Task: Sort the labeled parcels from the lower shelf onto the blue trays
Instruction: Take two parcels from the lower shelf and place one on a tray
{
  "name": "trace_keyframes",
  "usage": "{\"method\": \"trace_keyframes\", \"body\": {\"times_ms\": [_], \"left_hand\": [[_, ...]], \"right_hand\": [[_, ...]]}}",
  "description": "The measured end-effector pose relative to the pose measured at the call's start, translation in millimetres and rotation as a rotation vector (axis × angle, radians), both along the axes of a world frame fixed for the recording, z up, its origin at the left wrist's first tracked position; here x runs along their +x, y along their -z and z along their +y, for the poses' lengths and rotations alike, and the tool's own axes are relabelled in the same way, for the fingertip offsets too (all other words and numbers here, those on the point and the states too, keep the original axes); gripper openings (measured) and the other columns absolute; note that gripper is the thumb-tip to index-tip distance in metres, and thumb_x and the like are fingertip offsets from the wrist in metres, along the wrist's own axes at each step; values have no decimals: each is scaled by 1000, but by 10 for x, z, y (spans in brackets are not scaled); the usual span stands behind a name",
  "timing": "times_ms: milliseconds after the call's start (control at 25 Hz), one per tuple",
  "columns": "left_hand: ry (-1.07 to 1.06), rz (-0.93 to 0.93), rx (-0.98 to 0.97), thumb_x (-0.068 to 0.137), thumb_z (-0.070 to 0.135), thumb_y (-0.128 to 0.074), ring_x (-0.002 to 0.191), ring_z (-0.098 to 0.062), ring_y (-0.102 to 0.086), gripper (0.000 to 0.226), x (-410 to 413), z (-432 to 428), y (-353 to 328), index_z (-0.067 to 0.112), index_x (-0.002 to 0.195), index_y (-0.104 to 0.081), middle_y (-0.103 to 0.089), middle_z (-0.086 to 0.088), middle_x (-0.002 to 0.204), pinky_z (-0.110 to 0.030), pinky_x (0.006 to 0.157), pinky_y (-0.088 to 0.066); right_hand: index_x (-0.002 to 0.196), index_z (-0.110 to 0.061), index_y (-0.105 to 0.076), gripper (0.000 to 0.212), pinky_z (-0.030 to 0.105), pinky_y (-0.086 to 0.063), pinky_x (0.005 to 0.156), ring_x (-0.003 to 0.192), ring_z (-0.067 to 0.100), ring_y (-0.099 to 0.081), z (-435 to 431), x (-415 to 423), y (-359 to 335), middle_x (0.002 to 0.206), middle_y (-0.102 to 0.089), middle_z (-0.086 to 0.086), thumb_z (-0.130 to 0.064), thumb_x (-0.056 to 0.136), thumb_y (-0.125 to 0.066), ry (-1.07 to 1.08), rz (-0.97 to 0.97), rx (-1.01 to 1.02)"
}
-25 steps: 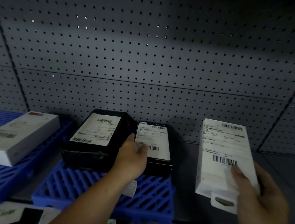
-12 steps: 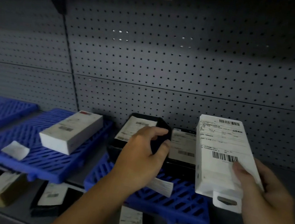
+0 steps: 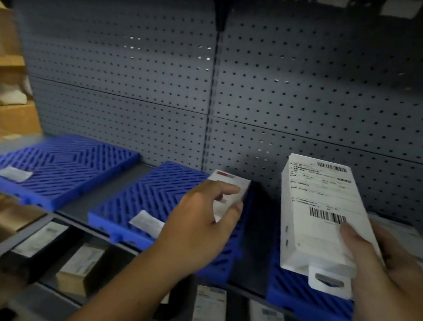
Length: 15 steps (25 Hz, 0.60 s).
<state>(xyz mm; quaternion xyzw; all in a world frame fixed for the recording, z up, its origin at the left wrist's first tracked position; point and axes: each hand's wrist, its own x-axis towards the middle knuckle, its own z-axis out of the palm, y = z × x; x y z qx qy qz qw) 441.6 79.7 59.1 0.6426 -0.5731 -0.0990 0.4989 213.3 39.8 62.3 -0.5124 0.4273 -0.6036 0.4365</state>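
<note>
Firmly, the right hand clasps the white parcel by its near right edge, thumb on the label, above the right tray, while the left hand pinches a small white box on the middle tray; leftward, the 3rd tray carries 1 paper slip before grey pegboard.

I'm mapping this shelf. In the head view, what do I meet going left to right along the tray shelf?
Wooden rack → left tray → middle tray → left hand gripping white box → parcel → right hand
</note>
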Motion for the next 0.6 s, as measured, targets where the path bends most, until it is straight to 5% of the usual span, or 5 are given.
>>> {"method": "trace_keyframes", "body": {"times_ms": [200, 360, 600], "left_hand": [[-55, -19, 76, 98, 45, -60, 119, 4, -54, 31, 1010, 270, 16, 39, 127, -62, -60, 26, 125, 1, 83, -35], [-39, -2, 63, 96, 46, -59, 121, 4, -54, 35, 1539, 243, -63, 38, 130, -62, -60, 26, 127, -17, 98, -44], [61, 32, 22, 99, 36, -58, 126, -2, -58, 32, 2117, 158, -151, 33, 130, -65, -66, 20, 131, -37, 106, -50]], "right_hand": [[112, -42, -74, 38, 47, -62, 80, 92, 14, -78, 93, 1100, 41, 104, -80, -13, -53, 76, -72, -109, -1, 14], [107, -37, -76, 15, 33, -60, 70, 88, 8, -77, -14, 1783, 41, 101, -80, -15, -35, 95, -67, -176, 19, 11], [114, -32, -72, 18, 20, -57, 61, 83, 4, -75, -152, 2557, 118, 101, -79, -12, -28, 101, -60, -247, 76, 76]]}}
